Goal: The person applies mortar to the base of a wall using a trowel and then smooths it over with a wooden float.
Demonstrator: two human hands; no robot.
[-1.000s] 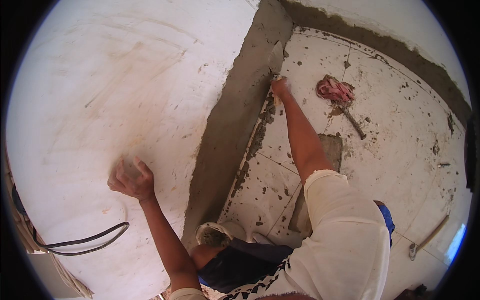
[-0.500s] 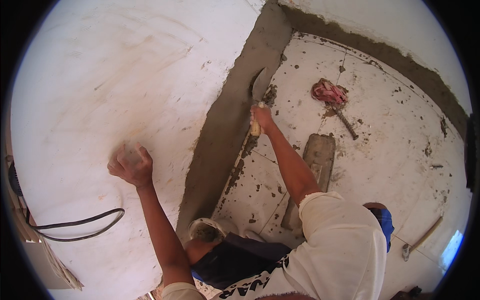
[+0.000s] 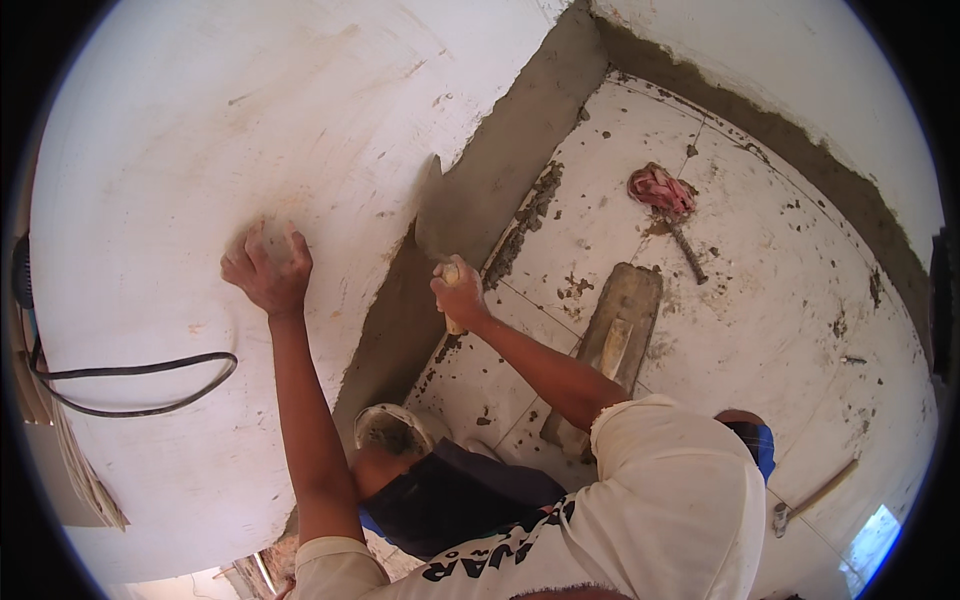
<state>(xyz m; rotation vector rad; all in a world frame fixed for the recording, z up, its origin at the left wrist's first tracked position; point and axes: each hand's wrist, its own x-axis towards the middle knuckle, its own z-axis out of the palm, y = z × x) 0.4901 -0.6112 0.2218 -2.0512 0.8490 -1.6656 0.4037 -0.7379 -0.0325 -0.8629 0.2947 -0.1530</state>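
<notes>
My right hand (image 3: 459,293) is closed round the pale handle of a pointing trowel. The blade of this trowel (image 3: 446,215) lies against the band of wet grey mortar (image 3: 540,115) along the foot of the white wall (image 3: 150,230), its tip near the band's ragged upper edge. My left hand (image 3: 268,268) holds nothing; its bent fingers are apart and rest against the wall. By my knee stands a bucket (image 3: 425,425) with grey mortar inside. Crumbs of mortar (image 3: 530,215) lie on the floor along the band.
A long plastering float (image 3: 640,295), caked grey, lies on the tiled floor (image 3: 780,280) beside my right arm. Beyond it are a reddish cloth (image 3: 660,190) and a ribbed metal bar (image 3: 688,252). A hammer (image 3: 820,493) lies at right. A black cable loop (image 3: 150,371) hangs at left.
My right hand and the trowel have moved nearer and to the left along the mortar band, and the blade now reaches its upper edge. My left hand stays at the wall.
</notes>
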